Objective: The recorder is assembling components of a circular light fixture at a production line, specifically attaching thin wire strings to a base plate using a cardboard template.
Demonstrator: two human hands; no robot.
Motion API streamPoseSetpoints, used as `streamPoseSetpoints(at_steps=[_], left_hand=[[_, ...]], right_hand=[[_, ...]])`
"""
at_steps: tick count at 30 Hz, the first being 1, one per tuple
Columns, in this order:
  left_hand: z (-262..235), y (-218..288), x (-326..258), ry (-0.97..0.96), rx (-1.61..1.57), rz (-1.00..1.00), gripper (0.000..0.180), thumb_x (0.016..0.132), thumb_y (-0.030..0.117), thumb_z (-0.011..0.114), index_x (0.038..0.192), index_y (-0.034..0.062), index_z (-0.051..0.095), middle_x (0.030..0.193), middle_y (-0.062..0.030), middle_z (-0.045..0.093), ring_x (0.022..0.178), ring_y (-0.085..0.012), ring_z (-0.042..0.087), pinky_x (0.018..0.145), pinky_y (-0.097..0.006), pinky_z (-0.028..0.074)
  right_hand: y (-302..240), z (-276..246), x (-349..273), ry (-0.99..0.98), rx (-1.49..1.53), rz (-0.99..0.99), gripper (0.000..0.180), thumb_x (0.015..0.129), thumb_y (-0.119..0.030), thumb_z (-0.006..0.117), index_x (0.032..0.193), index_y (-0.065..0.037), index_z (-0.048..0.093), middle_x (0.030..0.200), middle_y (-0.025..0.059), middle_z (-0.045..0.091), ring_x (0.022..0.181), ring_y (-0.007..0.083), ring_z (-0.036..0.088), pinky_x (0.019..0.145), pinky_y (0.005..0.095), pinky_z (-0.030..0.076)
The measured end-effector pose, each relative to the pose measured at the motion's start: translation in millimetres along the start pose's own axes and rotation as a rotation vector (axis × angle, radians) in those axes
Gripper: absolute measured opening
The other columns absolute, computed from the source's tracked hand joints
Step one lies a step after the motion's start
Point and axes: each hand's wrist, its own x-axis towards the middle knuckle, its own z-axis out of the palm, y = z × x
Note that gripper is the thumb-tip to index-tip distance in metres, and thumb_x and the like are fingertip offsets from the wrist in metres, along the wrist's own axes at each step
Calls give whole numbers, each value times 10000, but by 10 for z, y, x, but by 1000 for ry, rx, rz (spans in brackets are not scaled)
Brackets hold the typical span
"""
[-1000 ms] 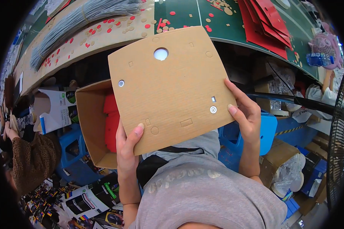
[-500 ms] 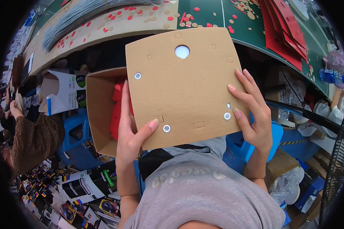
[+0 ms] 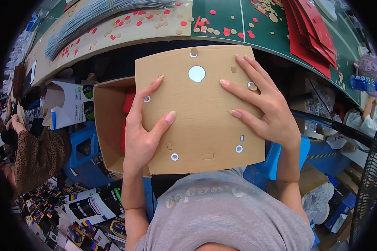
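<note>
Evidently, the open brown box [image 3: 108,129] at left contained red pieces [image 3: 129,102], partly hidden by the panel and the left hand [image 3: 142,138]. That hand gripped the left side of the cardboard panel [image 3: 201,115], thumb and index finger on its face, other fingers out of sight. The panel was above the lap, a narrow dark gap separating its far edge from the table [image 3: 222,34]. The right hand [image 3: 276,115] was spread over the panel's right part. Farther right, a carton [image 3: 302,179] held clear plastic [image 3: 316,198], its shapes indistinct.

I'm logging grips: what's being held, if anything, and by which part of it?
A cardboard sheet, by its left edge in the left hand; the right hand lies spread over its upper right side.
</note>
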Motion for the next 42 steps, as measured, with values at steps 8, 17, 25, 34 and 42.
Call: streamPoseSetpoints(at_steps=[8, 17, 25, 34, 42], left_hand=[[19, -7, 193, 19, -130, -71, 717, 837, 149, 713, 1507, 42, 482, 1446, -194, 543, 1301, -266, 557, 1103, -384, 434], [-6, -66, 206, 56, -33, -30, 638, 857, 105, 758, 1464, 79, 563, 1366, -204, 601, 1210, -264, 626, 1043, -379, 492], [-58, -54, 346, 265, 461, 305, 304, 830, 53, 800, 1133, 51, 773, 1378, -132, 620, 1161, -237, 639, 1014, -369, 491], [-186, -26, 516, 352, 512, 299, 135, 863, 75, 735, 996, 59, 720, 988, -65, 727, 938, -239, 683, 1070, -484, 421], [-29, 438, -169, -250, 535, 310, 537, 801, 137, 763, 1326, 79, 667, 1398, -201, 600, 1345, -405, 532, 1094, -497, 434]], right_hand=[[-8, -18, -11, -105, -5, 12, 565, 727, -161, 803, 1288, -188, 739, 1578, 204, 438, 1476, 415, 380, 1175, 489, 341], [51, 162, -112, 255, 2, -19, 299, 672, -15, 819, 970, -44, 798, 1170, 187, 736, 1172, 371, 671, 940, 419, 535], [84, 232, -82, 451, 125, -64, 148, 710, 78, 779, 784, 32, 659, 807, 122, 663, 777, 247, 659, 690, 322, 531], [-46, 120, 167, 167, -13, -23, 511, 691, -15, 799, 1195, -33, 715, 1176, 120, 711, 1068, 299, 618, 876, 378, 528], [60, 166, 101, 269, 153, -54, 221, 675, 39, 806, 868, -12, 711, 972, 118, 687, 871, 254, 667, 731, 333, 540]])
